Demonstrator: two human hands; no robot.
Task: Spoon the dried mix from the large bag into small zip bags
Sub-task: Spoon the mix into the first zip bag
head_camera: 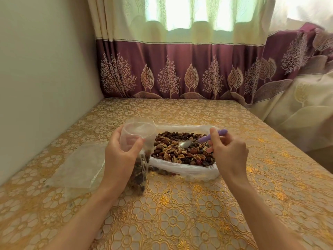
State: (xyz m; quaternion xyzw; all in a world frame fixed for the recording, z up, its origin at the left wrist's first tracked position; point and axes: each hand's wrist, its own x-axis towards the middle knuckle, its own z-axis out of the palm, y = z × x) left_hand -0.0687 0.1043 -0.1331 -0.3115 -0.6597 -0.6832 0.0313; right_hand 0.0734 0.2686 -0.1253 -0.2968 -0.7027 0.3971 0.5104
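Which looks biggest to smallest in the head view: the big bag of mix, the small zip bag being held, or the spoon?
1. Large bag
2. Small zip bag, though it is partly hidden by the left hand
3. Spoon

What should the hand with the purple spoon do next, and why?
Probably dip the spoon into the dried mix and scoop. Its bowl looks empty and lies on top of the mix in the large bag. The right hand pinches the handle, and the left hand holds the small zip bag open, only partly filled.
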